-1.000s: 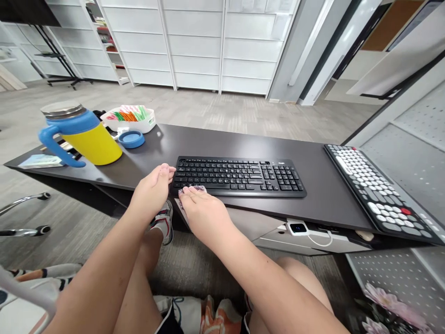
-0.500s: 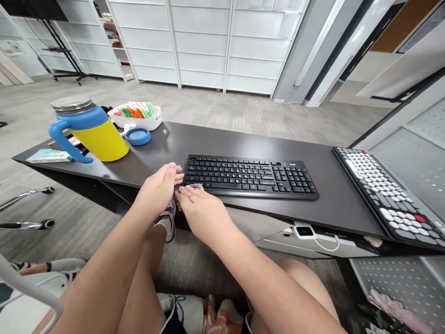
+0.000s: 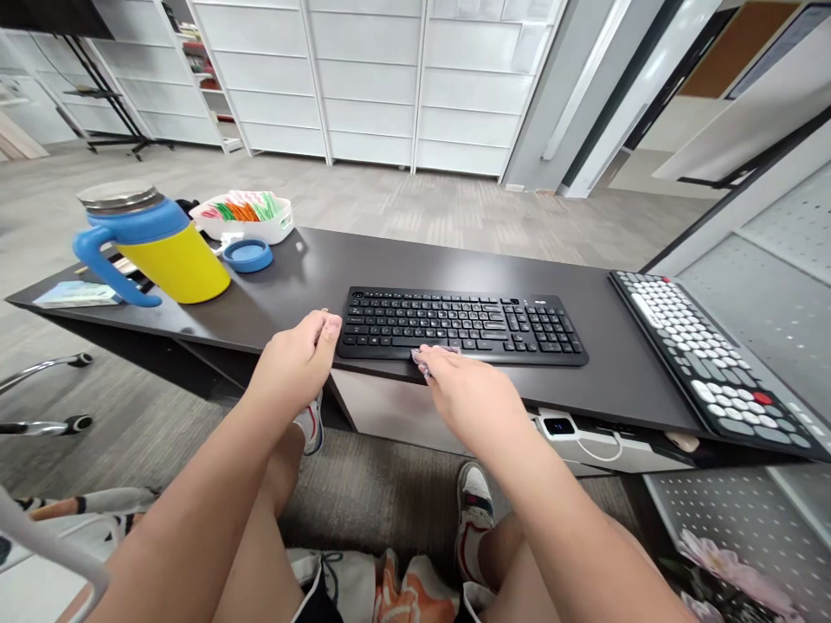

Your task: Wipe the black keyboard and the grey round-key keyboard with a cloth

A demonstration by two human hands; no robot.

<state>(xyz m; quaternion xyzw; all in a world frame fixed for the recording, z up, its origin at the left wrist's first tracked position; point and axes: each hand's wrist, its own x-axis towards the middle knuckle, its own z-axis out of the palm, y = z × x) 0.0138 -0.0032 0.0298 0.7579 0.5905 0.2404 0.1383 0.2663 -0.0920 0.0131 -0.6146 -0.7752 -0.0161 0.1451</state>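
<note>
The right grip (image 3: 477,391) clamps a cloth (image 3: 420,356) at the front of the keyboard (image 3: 447,320); the left grip (image 3: 293,365), closure unclear, sits by its left end, perhaps steadying it.

We see the black keyboard (image 3: 460,324) as plastic, its keys matt and its front rim smooth with a faint sheen. The patterned piece at its near edge looks like soft, crumpled cloth (image 3: 425,372). Around the keyboard, the desk (image 3: 402,255) has a smooth dark laminate look, satiny where light catches it. To the keyboard's left, we find a mug (image 3: 175,266) with a smooth yellow body and a shiny metal rim, a matt blue lid (image 3: 248,256) that looks rubbery, and a smooth white plastic basket (image 3: 280,227). To its right, the pale-keyed keyboard (image 3: 705,355) looks plastic too. Beyond it, we see textured grey carpet (image 3: 415,212).
</note>
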